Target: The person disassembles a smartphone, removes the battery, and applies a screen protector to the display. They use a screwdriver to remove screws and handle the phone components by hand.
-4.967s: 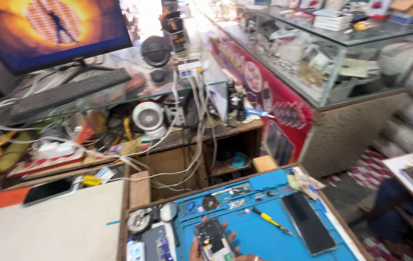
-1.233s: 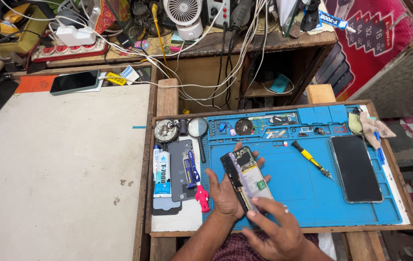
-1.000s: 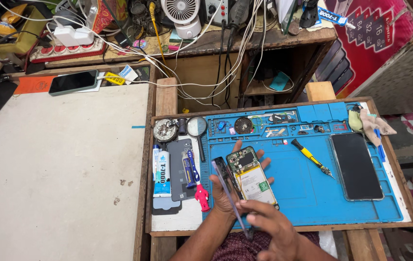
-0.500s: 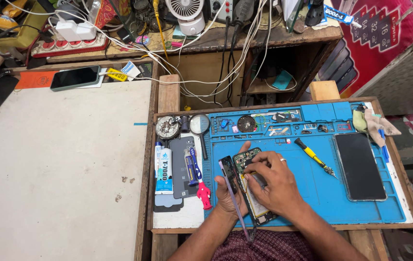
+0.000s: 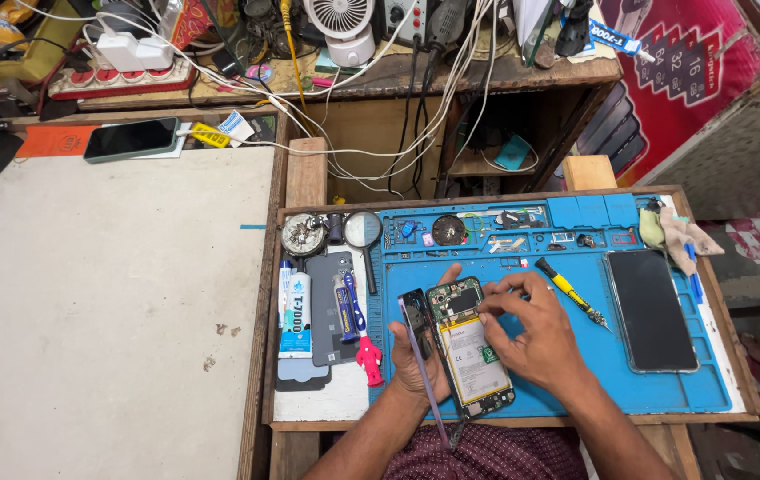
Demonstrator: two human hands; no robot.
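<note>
Opened smartphone (image 5: 469, 347) now flat mid-mat on counter | right hand (image 5: 531, 333) has moved onto its upper board, fingertips pinched, apparently on a connector | left hand (image 5: 416, 360) clamps its left edge | yellow screwdriver (image 5: 571, 292) idle

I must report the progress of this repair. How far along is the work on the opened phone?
Done: the opened phone lies without its back, yellow battery exposed; a black screen panel sits apart on the blue work mat. In hand: the left hand steadies the phone's edge while the right hand works with its fingers at the upper board. Left: the phone remains unclosed.
</note>
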